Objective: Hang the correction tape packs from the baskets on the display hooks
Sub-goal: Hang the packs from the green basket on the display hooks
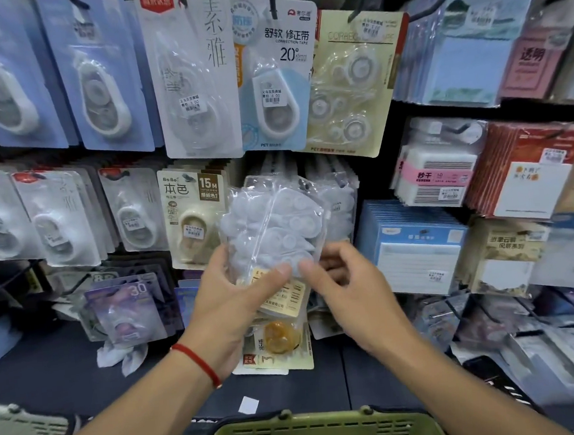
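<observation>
The clear pack of correction tapes (273, 232) sits mid-display, in front of hanging packs. Left of it hangs the 15M pack (194, 217); above it the 20 m pack (276, 80); right of it the notepad stack (415, 252). Below it stands a basket (323, 434). Both hands hold its lower edge.
</observation>
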{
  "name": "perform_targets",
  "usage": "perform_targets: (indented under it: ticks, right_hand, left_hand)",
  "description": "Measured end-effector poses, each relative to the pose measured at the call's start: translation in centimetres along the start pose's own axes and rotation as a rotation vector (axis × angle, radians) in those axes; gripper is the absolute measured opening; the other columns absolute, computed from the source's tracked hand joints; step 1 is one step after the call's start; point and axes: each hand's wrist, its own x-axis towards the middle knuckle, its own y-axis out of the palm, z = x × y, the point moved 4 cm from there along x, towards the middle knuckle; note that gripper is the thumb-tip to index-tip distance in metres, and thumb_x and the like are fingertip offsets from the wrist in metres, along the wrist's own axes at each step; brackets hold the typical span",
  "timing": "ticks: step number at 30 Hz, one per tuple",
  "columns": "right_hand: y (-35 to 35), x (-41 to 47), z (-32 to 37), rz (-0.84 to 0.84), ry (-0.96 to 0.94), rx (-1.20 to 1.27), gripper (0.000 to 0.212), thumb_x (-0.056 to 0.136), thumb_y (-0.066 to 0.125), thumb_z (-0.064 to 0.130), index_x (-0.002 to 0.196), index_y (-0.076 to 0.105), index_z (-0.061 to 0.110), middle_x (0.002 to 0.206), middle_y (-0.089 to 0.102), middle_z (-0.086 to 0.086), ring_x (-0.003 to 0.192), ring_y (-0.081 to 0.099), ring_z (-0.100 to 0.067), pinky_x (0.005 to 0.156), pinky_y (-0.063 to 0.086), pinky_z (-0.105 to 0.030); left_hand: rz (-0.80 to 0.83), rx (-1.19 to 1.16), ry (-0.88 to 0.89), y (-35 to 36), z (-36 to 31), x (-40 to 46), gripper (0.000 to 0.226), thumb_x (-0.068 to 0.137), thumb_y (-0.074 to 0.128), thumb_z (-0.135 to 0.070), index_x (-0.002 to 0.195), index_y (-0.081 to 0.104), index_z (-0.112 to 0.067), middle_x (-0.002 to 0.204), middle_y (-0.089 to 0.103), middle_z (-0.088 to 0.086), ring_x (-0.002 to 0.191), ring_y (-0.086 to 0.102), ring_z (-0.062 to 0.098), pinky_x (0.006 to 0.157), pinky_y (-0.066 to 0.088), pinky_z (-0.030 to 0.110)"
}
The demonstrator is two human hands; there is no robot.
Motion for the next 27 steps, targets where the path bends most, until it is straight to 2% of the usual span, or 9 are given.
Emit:
perform_targets:
  ticks: [3, 7, 11, 13, 15, 18, 20, 23, 27]
  right_hand:
    - [0.3, -0.1, -0.1, -0.028, 0.027, 0.118, 0.037, 0.083, 0.074, 0.063, 0.102, 0.069, 0.031, 0.098, 0.076, 0.001, 0.093, 0.074, -0.025, 0.081, 0.063, -0.043]
    - [-0.7, 0.2, -0.3, -0.039, 0.084, 0.298, 0.011, 0.101, 0.070, 0.029, 0.110, 0.068, 0.024, 0.101, 0.080, 0.000, 0.091, 0.079, -0.021, 0.066, 0.062, -0.029]
    - [-1.9, 0.3, -0.2, -0.123, 0.088, 0.295, 0.014, 0.090, 0.064, 0.037, 0.103, 0.064, 0.032, 0.093, 0.079, -0.008, 0.080, 0.078, -0.030, 0.063, 0.062, -0.054]
    - [-2.8, 0.4, -0.3, -0.221, 0.076, 0.267, 0.012, 0.088, 0.060, 0.036, 0.098, 0.062, 0.032, 0.087, 0.072, -0.021, 0.069, 0.067, -0.033, 0.060, 0.055, -0.060]
    - [-3.4, 0.7, -0.5, -0.272, 0.064, 0.216, 0.009, 0.092, 0.060, 0.034, 0.100, 0.060, 0.029, 0.082, 0.065, -0.028, 0.062, 0.055, -0.039, 0.059, 0.051, -0.058]
    - [-3.6, 0.8, -0.5, -0.276, 0.069, 0.207, 0.013, 0.092, 0.060, 0.034, 0.103, 0.061, 0.028, 0.095, 0.065, -0.035, 0.080, 0.062, -0.056, 0.072, 0.055, -0.069]
    - [-3.4, 0.7, -0.3, -0.288, 0.059, 0.196, 0.013, 0.090, 0.060, 0.035, 0.101, 0.061, 0.028, 0.095, 0.067, -0.034, 0.079, 0.064, -0.054, 0.073, 0.055, -0.069]
    - [-3.3, 0.6, -0.5, -0.333, 0.052, 0.162, 0.004, 0.095, 0.061, 0.031, 0.098, 0.062, 0.029, 0.090, 0.069, -0.029, 0.076, 0.065, -0.050, 0.071, 0.057, -0.065]
    - [-3.3, 0.6, -0.7, -0.373, 0.058, 0.133, 0.003, 0.098, 0.061, 0.028, 0.097, 0.063, 0.026, 0.078, 0.065, -0.025, 0.062, 0.055, -0.027, 0.066, 0.055, -0.057]
  left_hand:
    - [0.044, -0.014, -0.017, 1.1, 0.2, -0.4, 0.069, 0.058, 0.089, -0.021, 0.120, 0.060, -0.022, 0.107, 0.081, -0.004, 0.093, 0.079, 0.011, 0.069, 0.062, 0.022]
    - [0.036, -0.067, -0.086, 1.1, 0.2, -0.2, 0.061, 0.073, 0.083, -0.023, 0.129, 0.060, -0.016, 0.118, 0.078, 0.014, 0.106, 0.076, 0.036, 0.086, 0.065, 0.049]
    - [0.003, -0.011, -0.084, 0.8, 0.1, -0.2, 0.059, 0.072, 0.083, -0.027, 0.126, 0.060, -0.019, 0.120, 0.078, 0.009, 0.114, 0.073, 0.035, 0.106, 0.052, 0.062]
    - [-0.032, 0.012, -0.061, 0.6, 0.0, -0.1, 0.060, 0.073, 0.084, -0.028, 0.128, 0.060, -0.020, 0.122, 0.077, 0.006, 0.117, 0.072, 0.030, 0.107, 0.052, 0.057]
    - [-0.092, 0.053, -0.018, 0.1, -0.1, 0.1, 0.054, 0.080, 0.085, -0.023, 0.128, 0.059, -0.022, 0.122, 0.077, -0.001, 0.113, 0.073, 0.019, 0.102, 0.058, 0.042]
    - [-0.126, 0.078, 0.021, -0.4, -0.4, 0.4, 0.052, 0.086, 0.084, -0.017, 0.130, 0.059, -0.028, 0.118, 0.077, -0.010, 0.109, 0.074, 0.008, 0.100, 0.058, 0.036]
    - [-0.136, 0.073, 0.020, -0.6, -0.7, 0.5, 0.060, 0.082, 0.086, -0.022, 0.135, 0.058, -0.031, 0.123, 0.075, -0.015, 0.115, 0.070, 0.007, 0.107, 0.053, 0.042]
    - [-0.150, 0.034, 0.012, -0.8, -1.0, 0.4, 0.087, 0.068, 0.087, -0.035, 0.146, 0.052, -0.025, 0.136, 0.070, -0.002, 0.124, 0.067, 0.024, 0.112, 0.049, 0.054]
    - [-0.150, 0.020, 0.016, -0.9, -1.2, 0.3, 0.098, 0.062, 0.088, -0.040, 0.150, 0.049, -0.023, 0.145, 0.064, 0.005, 0.131, 0.062, 0.032, 0.113, 0.046, 0.060]
